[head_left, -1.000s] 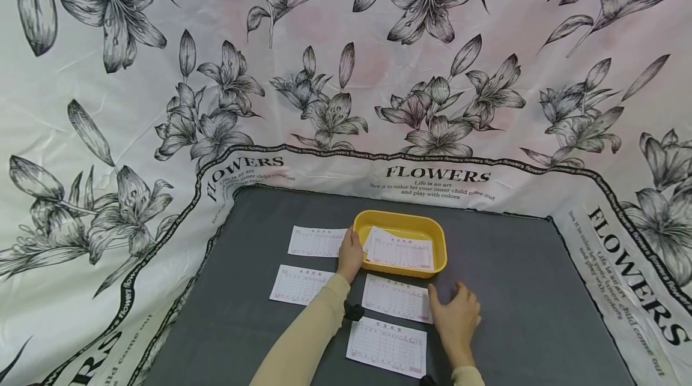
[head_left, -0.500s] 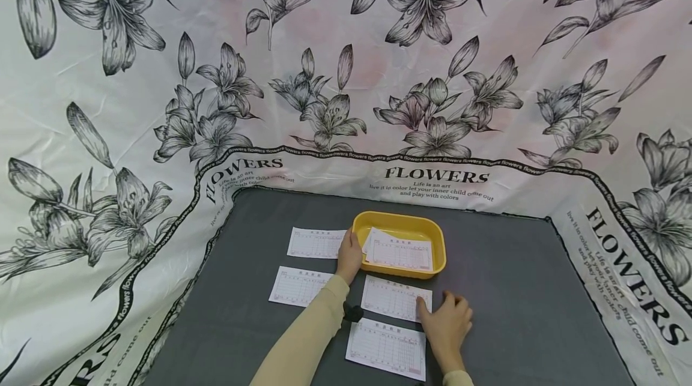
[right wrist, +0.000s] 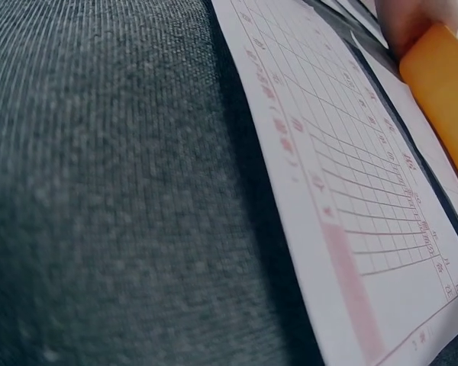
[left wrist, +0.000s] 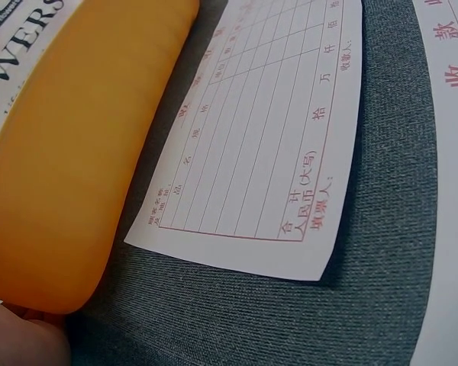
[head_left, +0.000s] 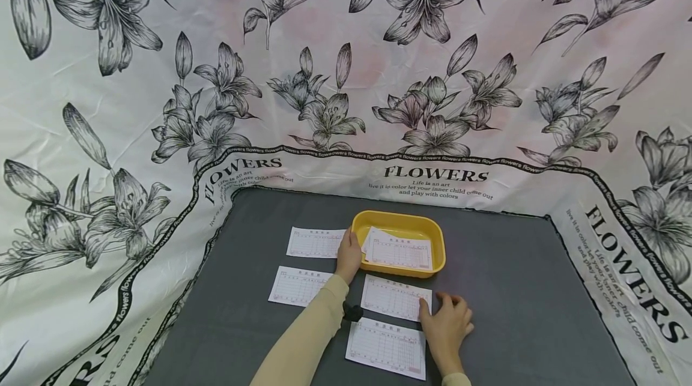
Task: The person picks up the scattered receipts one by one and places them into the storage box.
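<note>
The middle slip [head_left: 393, 296] lies flat on the table [head_left: 519, 290], just below the tray [head_left: 397, 214]. The right hand [head_left: 447, 327] is at its right edge: the thumb overlaps the slip's border, while the bent fingers stand apart from the thumb, off the paper, so the hand is spread. The left hand [head_left: 348, 257] touches the tray's left end; I cannot tell whether it pinches the rim. Overlapping papers [head_left: 400, 253] lie in the tray. The bottom slip [head_left: 385, 349] lies nearer the person, and two left slips [head_left: 315, 243] lie beyond the left forearm. Behind hangs a flowered cloth [head_left: 389, 74].
</note>
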A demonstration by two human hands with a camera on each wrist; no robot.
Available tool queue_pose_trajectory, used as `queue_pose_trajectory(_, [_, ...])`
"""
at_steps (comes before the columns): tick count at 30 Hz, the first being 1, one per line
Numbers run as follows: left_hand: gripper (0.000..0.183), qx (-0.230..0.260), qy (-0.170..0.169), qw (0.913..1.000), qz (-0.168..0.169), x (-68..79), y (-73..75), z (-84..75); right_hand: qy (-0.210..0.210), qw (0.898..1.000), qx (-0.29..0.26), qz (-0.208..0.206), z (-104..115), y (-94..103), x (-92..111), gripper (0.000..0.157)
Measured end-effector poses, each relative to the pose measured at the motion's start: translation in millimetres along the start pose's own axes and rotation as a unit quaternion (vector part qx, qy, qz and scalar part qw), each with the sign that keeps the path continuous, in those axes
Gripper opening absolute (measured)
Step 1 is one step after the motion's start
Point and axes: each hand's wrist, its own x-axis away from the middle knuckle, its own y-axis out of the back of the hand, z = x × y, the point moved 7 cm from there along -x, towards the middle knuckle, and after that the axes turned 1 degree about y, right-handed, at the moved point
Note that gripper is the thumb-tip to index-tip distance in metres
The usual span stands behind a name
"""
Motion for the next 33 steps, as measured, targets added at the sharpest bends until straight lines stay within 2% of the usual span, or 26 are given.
queue_pose_trajectory(11, [0.051, 0.004, -0.001, 1.0, 0.003, -1.9, 0.0, 4.1, -0.002, 1.0, -0.004, 0.002, 2.4, -1.3, 2.2, 0.032])
queue_pose_trajectory(21, [0.051, 0.015, 0.006, 0.9999, 0.005, -2.0, -1.0, 6.5, 0.015, 1.0, -0.017, -0.001, 5.1, -1.0, 2.5, 0.025])
queue_pose_trajectory(27, [0.051, 0.012, 0.005, 0.9999, 0.004, -1.7, -1.0, 6.1, 0.038, 0.999, -0.025, -0.014, 7.0, 1.2, 3.3, 0.009])
queue_pose_trajectory(33, [0.051, 0.01, 0.007, 0.9999, 0.002, -1.9, -0.5, 5.2, 0.045, 0.998, -0.033, -0.03, 5.4, 3.7, 5.3, 0.006])
